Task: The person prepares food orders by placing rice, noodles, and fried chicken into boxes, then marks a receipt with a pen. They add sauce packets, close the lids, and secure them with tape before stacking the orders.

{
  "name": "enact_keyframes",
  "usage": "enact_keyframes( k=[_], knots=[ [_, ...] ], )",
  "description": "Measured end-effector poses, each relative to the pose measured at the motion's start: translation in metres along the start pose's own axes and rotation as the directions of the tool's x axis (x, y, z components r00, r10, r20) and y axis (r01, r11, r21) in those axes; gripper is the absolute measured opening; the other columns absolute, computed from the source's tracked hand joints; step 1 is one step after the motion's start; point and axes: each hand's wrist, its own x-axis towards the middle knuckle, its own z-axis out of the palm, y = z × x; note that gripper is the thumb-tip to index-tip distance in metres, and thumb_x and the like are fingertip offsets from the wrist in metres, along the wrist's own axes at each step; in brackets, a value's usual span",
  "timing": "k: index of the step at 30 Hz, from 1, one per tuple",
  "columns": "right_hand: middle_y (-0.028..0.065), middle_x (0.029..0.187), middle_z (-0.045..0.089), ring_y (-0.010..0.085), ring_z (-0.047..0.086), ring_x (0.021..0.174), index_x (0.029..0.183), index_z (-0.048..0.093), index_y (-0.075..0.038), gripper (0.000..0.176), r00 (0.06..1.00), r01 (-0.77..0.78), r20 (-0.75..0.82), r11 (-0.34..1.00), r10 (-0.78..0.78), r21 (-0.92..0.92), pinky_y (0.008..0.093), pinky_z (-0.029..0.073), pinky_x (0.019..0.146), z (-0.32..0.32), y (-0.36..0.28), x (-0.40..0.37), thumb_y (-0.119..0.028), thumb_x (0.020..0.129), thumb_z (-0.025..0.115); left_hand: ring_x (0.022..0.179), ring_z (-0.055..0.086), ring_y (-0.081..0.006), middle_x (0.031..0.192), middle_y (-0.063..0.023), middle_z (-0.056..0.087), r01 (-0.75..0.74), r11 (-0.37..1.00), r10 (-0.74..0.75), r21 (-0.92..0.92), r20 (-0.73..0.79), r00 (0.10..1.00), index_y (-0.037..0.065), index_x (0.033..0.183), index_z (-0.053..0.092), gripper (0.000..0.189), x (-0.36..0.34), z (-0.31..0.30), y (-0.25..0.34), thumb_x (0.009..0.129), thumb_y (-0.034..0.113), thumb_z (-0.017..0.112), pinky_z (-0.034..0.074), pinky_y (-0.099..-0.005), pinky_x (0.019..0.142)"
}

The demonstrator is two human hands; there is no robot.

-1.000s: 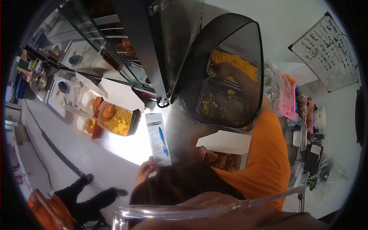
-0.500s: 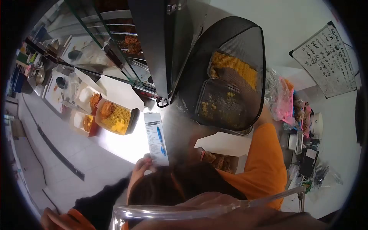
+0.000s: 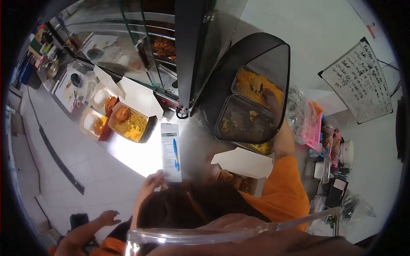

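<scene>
My right hand (image 3: 272, 100) reaches, under an orange sleeve, into a black mesh-sided container (image 3: 226, 79). Its fingers dip into a tray of yellow crumb-like food (image 3: 250, 79); they look curled, and what they hold is hidden. Nearer to me, a second tray (image 3: 230, 113) has only a few yellow bits on its bottom. My left hand (image 3: 150, 184) pinches the lower left corner of a printed paper slip (image 3: 169, 168). On the slip lies a blue pen (image 3: 175, 153). Below the mesh container stands an open box of fried chicken (image 3: 235, 177).
Left of the slip are open meal boxes (image 3: 132, 121) with noodles, rice and chicken. A glass display cabinet (image 3: 190, 55) rises behind. To the right are a pink basket (image 3: 316, 134) and a whiteboard (image 3: 358, 81). Another person's hand (image 3: 110, 217) shows at lower left.
My right hand has shifted within the yellow food, where a dark gap now shows. The other person's hand has risen into view at lower left. The whole view has shifted slightly.
</scene>
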Motion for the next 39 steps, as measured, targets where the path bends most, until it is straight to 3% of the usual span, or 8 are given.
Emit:
enact_keyframes(
  k=[10, 13, 16, 19, 23, 27, 31, 39],
  knots=[
    [-0.0056, 0.067, 0.051, 0.004, 0.043, 0.055, 0.086, 0.06, -0.011, 0.009, 0.962, -0.138, -0.208, 0.973, 0.176, 0.185, 0.0167, 0.031, 0.048, -0.052, -0.067, -0.199, -0.018, 0.089, 0.055, 0.099, 0.053, -0.0143, 0.104, -0.0068, 0.06, -0.474, 0.727, 0.59, 0.497, -0.098, 0.801, 0.004, 0.111, 0.057, 0.029, 0.027, -0.053, 0.071, 0.085, 0.016, 0.062, 0.042, -0.0282, 0.086],
    [-0.0053, 0.065, 0.05, 0.0029, 0.04, 0.049, 0.088, 0.059, -0.011, 0.011, 0.913, -0.09, -0.377, 0.98, 0.153, 0.178, 0.017, 0.029, 0.042, -0.034, -0.092, -0.279, -0.021, 0.091, 0.055, 0.112, 0.046, -0.0332, 0.118, -0.0164, 0.051, -0.573, 0.06, 0.931, 0.817, 0.161, 0.328, 0.005, 0.114, 0.052, 0.038, 0.058, -0.081, 0.131, 0.079, 0.016, 0.064, 0.037, -0.041, 0.094],
    [-0.0054, 0.059, 0.046, 0.0027, 0.034, 0.043, 0.09, 0.058, -0.011, 0.014, 0.926, -0.145, -0.337, 0.984, 0.172, 0.103, 0.0171, 0.024, 0.039, -0.008, -0.123, -0.353, -0.024, 0.092, 0.053, 0.121, 0.036, -0.0406, 0.136, -0.0188, 0.036, -0.281, -0.037, 0.975, 0.959, 0.096, 0.199, 0.009, 0.119, 0.052, 0.05, 0.091, -0.105, 0.195, 0.075, 0.029, 0.066, 0.031, -0.0502, 0.1],
    [-0.0058, 0.063, 0.047, 0.0023, 0.036, 0.046, 0.099, 0.056, -0.009, 0.016, 0.939, -0.251, -0.205, 0.958, 0.276, 0.138, 0.0158, 0.025, 0.039, 0.045, -0.152, -0.39, -0.023, 0.092, 0.052, 0.129, 0.027, -0.0418, 0.145, -0.0176, 0.024, 0.04, -0.075, 0.956, 0.996, 0.06, 0.288, 0.014, 0.119, 0.054, 0.049, 0.105, -0.128, 0.232, 0.075, 0.031, 0.065, 0.025, -0.0587, 0.102],
    [-0.0039, 0.065, 0.048, 0.0035, 0.037, 0.048, 0.099, 0.056, -0.01, 0.013, 0.94, -0.334, 0.002, 0.92, 0.341, 0.205, 0.0172, 0.026, 0.041, 0.162, -0.194, -0.374, -0.02, 0.092, 0.052, 0.133, 0.021, -0.0417, 0.149, -0.0145, 0.016, -0.093, 0.036, 0.881, 0.995, 0.012, 0.472, 0.015, 0.114, 0.058, 0.045, 0.112, -0.177, 0.23, 0.075, 0.036, 0.064, 0.021, -0.0626, 0.102],
    [-0.0019, 0.08, 0.052, 0.0038, 0.043, 0.06, 0.107, 0.055, -0.004, 0.018, 0.864, -0.351, 0.495, 0.811, 0.089, 0.468, 0.0165, 0.03, 0.046, 0.296, -0.201, -0.292, -0.015, 0.094, 0.049, 0.129, 0.027, -0.0413, 0.146, -0.0193, 0.02, -0.336, 0.046, 0.927, 0.941, 0.085, 0.366, 0.009, 0.112, 0.057, 0.048, 0.095, -0.213, 0.19, 0.07, 0.03, 0.07, 0.026, -0.055, 0.1],
    [-0.0043, 0.066, 0.045, 0.0021, 0.037, 0.049, 0.105, 0.054, -0.008, 0.016, 0.918, -0.347, 0.331, 0.85, 0.221, 0.396, 0.0166, 0.025, 0.04, 0.459, -0.226, -0.2, -0.018, 0.094, 0.047, 0.129, 0.025, -0.044, 0.146, -0.0218, 0.018, -0.443, 0.085, 0.913, 0.893, 0.109, 0.394, 0.01, 0.122, 0.05, 0.057, 0.089, -0.241, 0.16, 0.071, 0.021, 0.069, 0.025, -0.0542, 0.101],
    [0.0127, 0.083, 0.058, 0.029, 0.058, 0.075, 0.095, 0.055, -0.003, 0.019, 0.91, 0.402, 0.233, 0.87, -0.343, -0.284, 0.0378, 0.047, 0.071, 0.612, -0.223, -0.074, -0.019, 0.092, 0.046, 0.132, 0.02, -0.0452, 0.147, -0.0228, 0.013, -0.513, 0.068, 0.853, 0.855, 0.217, 0.475, 0.01, 0.127, 0.045, 0.06, 0.082, -0.257, 0.175, 0.072, 0.02, 0.068, 0.019, -0.0586, 0.104]
  ],
)
